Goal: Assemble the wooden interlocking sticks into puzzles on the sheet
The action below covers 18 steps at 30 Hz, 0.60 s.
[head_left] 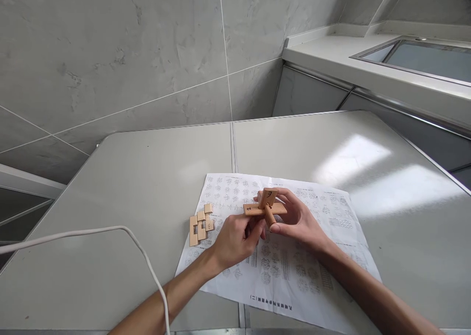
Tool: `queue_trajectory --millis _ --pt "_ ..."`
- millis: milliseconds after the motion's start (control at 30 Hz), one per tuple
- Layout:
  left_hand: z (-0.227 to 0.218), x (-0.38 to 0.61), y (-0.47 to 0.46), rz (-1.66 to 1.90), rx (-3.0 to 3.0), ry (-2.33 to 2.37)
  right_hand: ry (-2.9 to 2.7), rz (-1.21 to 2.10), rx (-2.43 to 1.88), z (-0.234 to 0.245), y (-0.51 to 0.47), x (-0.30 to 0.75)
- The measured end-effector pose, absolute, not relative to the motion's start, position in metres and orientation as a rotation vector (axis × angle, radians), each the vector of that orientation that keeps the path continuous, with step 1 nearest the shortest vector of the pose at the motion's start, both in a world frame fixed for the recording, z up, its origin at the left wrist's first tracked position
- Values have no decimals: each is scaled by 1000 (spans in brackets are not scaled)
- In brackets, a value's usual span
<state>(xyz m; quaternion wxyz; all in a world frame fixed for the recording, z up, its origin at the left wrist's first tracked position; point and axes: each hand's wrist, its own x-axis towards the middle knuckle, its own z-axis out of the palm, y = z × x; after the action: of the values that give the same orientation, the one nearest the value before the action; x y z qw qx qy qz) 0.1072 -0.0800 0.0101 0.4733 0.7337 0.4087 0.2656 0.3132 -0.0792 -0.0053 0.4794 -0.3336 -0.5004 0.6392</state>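
Note:
A partly built wooden puzzle [265,207] of crossed, numbered bars is held above a printed instruction sheet [290,271]. My right hand [298,222] grips it from the right, fingers wrapped round the bars. My left hand [235,239] is closed on its lower left end, thumb and fingers pinching a bar. Several loose notched wooden pieces [200,223] lie together on the sheet's left edge, just left of my left hand.
The sheet lies on a grey table [147,178] with a seam down its middle. A white cable [110,232] curves across the table's left front. Tiled walls stand behind. A counter with a sunken sink [423,58] is at the back right.

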Motion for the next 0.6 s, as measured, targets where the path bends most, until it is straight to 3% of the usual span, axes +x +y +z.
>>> queue_trajectory --millis 600 --pt "11 109 -82 707 1774 980 -1141 1496 -884 -8 -87 307"
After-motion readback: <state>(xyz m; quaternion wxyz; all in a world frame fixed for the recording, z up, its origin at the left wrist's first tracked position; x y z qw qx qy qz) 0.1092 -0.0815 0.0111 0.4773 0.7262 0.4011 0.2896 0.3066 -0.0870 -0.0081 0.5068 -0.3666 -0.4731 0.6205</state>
